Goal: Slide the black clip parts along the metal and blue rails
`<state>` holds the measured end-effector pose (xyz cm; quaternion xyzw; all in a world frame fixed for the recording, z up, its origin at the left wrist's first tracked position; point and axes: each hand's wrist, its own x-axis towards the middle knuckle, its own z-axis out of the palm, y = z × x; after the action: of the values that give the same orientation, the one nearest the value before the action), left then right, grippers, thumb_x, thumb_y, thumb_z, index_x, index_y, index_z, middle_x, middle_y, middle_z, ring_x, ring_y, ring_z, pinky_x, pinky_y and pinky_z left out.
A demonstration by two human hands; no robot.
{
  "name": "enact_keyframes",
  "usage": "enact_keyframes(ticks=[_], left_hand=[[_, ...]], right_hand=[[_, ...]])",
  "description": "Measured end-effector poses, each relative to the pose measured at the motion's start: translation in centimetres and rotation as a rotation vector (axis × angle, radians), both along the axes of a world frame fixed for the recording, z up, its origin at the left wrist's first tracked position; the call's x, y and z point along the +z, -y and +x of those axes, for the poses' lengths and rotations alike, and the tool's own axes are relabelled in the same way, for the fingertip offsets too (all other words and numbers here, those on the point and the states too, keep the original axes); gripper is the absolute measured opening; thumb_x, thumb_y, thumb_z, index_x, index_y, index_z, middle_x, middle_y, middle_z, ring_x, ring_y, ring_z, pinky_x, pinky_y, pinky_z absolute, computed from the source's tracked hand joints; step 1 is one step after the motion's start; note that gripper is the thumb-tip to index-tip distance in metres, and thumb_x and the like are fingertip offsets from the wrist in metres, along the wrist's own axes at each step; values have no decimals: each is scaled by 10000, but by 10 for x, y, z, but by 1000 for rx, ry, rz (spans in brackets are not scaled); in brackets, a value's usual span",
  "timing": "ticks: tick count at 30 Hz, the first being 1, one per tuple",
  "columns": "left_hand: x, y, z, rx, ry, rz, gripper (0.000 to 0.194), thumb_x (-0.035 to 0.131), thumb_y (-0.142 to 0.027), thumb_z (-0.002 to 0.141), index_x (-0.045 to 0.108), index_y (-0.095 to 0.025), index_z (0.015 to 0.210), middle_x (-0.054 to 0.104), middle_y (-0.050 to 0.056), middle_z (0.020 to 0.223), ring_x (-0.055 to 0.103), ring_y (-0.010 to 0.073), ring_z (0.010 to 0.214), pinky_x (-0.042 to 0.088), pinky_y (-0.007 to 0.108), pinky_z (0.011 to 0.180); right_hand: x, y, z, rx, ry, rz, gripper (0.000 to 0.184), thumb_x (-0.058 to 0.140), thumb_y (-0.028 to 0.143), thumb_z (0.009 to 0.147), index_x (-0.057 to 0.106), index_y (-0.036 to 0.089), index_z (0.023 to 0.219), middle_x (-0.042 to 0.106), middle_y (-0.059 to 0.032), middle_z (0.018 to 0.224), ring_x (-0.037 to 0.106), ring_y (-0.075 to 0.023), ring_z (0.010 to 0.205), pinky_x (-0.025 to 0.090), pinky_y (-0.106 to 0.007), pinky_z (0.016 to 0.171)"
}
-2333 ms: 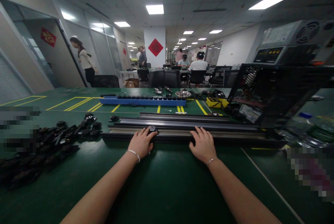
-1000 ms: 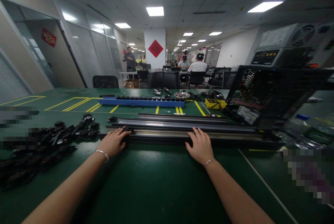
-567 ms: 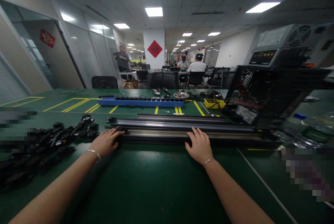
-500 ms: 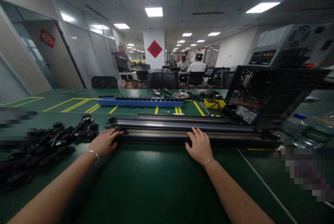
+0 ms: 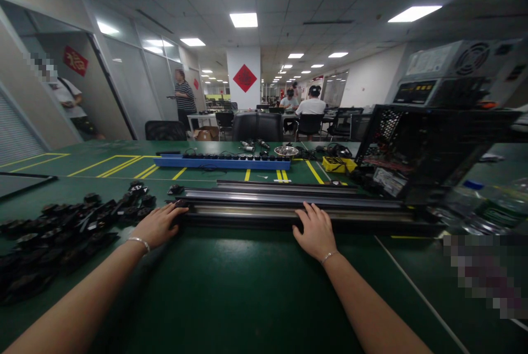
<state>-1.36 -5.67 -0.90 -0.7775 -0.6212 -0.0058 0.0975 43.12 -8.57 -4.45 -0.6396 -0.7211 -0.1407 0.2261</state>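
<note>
A long black and silver rail (image 5: pixel 256 212) lies across the green mat in front of me, with two more rails (image 5: pixel 268 194) just behind it. My left hand (image 5: pixel 154 226) rests at the rail's left end, fingers stretched out and touching a small black piece (image 5: pixel 180 204) in the rail's channel. My right hand (image 5: pixel 315 231) lies flat on the front edge of the rail near its middle, fingers spread. Neither hand grips anything.
A heap of several black parts (image 5: pixel 61 233) lies at my left. An open computer case (image 5: pixel 429 150) with a power supply (image 5: pixel 457 71) on top stands at the right. A blue power strip (image 5: pixel 218 162), metal bowl (image 5: pixel 286 150) and yellow box (image 5: pixel 338 163) sit farther back. People stand and sit behind.
My left hand has slid leftwards along the rail, with the small black piece at its fingertips, from near the middle to the left end. My right hand has stayed in place.
</note>
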Motion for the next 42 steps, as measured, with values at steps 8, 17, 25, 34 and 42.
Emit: enact_keyframes(ticks=[8, 17, 25, 34, 42], left_hand=[[-3, -4, -12, 9, 9, -12, 584, 473, -327, 734, 476, -233, 1311, 496, 102, 1356, 401, 287, 1288, 335, 454, 1049], [-7, -8, -29, 11, 58, -54, 599, 468, -321, 715, 474, -208, 1304, 475, 106, 1370, 370, 271, 1311, 324, 422, 1068], [-10, -10, -40, 35, 91, -44, 579, 466, -323, 731, 475, -205, 1298, 460, 113, 1380, 359, 273, 1318, 315, 438, 1077], [-8, -3, -43, 121, 133, -56, 604, 457, -357, 735, 443, -201, 1318, 449, 117, 1385, 441, 291, 1256, 361, 440, 1035], [-9, -3, -37, 151, 70, -62, 660, 458, -341, 753, 330, -300, 1399, 379, 93, 1445, 410, 313, 1277, 365, 451, 1016]], right_hand=[[0, 0, 0, 6, 5, 2, 403, 501, 346, 774, 593, 215, 1144, 472, -106, 1357, 348, -281, 1273, 231, -445, 1037], [3, 1, 0, 11, 11, -16, 399, 490, 349, 794, 590, 214, 1156, 468, -109, 1358, 342, -282, 1277, 235, -446, 1035], [2, 0, 1, 18, 13, -26, 389, 493, 345, 805, 587, 214, 1158, 461, -114, 1365, 333, -283, 1282, 235, -446, 1031], [4, 1, 0, 20, 5, -19, 387, 490, 343, 799, 590, 214, 1150, 462, -114, 1363, 332, -283, 1283, 234, -444, 1032], [2, 0, 0, 20, -4, -19, 395, 484, 345, 794, 590, 213, 1151, 463, -118, 1362, 331, -285, 1283, 241, -453, 1026]])
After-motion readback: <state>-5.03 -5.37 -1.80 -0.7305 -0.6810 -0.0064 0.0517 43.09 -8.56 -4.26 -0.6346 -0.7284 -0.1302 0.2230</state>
